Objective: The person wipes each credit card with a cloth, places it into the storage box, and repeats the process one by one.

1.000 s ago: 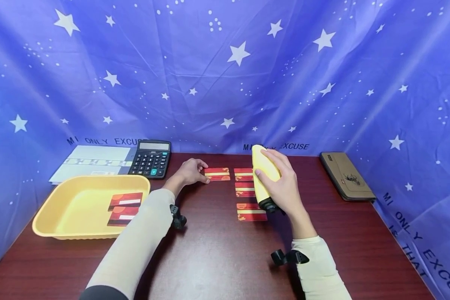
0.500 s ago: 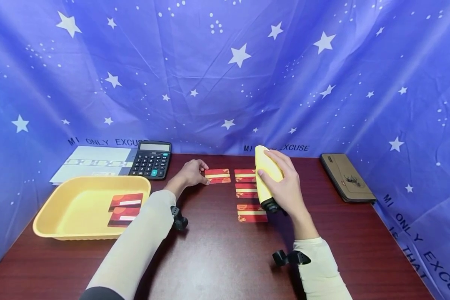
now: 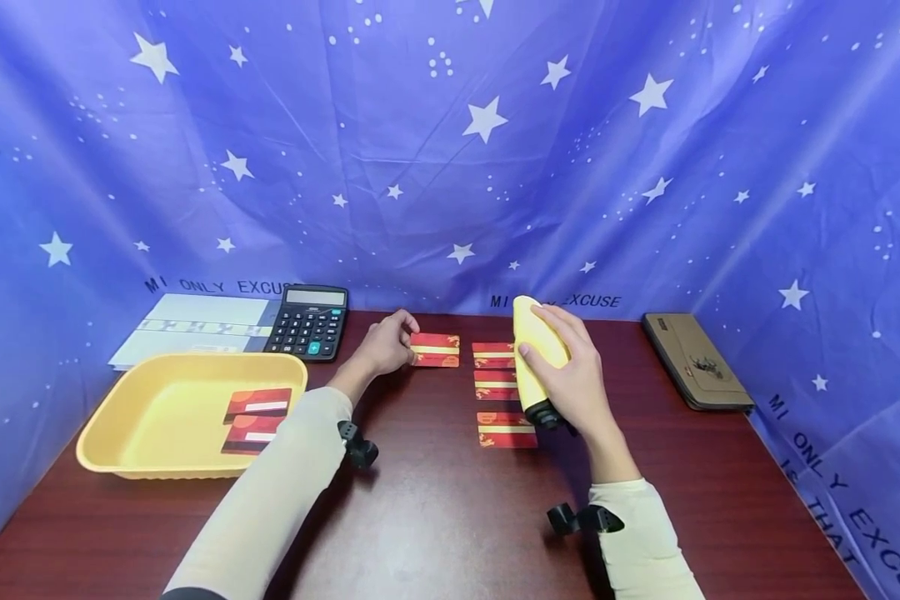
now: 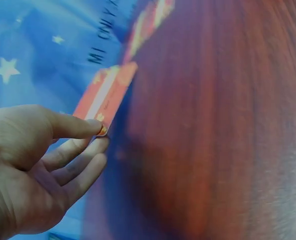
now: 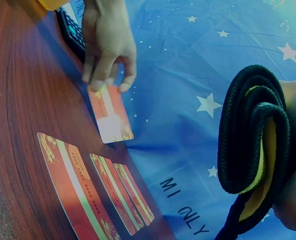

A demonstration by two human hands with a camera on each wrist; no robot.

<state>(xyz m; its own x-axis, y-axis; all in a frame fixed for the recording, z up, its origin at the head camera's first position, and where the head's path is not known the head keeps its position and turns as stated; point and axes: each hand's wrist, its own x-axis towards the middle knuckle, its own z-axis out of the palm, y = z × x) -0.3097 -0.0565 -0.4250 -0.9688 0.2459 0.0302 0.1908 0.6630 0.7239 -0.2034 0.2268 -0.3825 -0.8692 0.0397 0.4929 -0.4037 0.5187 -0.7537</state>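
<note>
My left hand (image 3: 387, 344) pinches the left end of a red card with a pale stripe (image 3: 437, 351) between thumb and fingertips. In the left wrist view the card (image 4: 105, 95) is held up off the table. My right hand (image 3: 576, 367) grips a rolled yellow cloth (image 3: 534, 354) with black edging. The right wrist view shows the cloth's black-edged folds (image 5: 253, 135) end-on. Below it lie three similar red cards in a column: a far one (image 3: 492, 355), a middle one (image 3: 495, 385) and a near one (image 3: 507, 431). The cloth covers part of the upper two.
A yellow basin (image 3: 120, 417) at left holds two red cards (image 3: 258, 404). Behind it are a white-grey folder-like item (image 3: 202, 321) and a black calculator (image 3: 307, 323). A brown zip case (image 3: 697, 362) lies at far right. A blue star-patterned curtain (image 3: 420, 150) encloses the table.
The left fingers have closed on the card's end and the card has lifted slightly. My right hand keeps its grip on the cloth. The head view has shifted a little.
</note>
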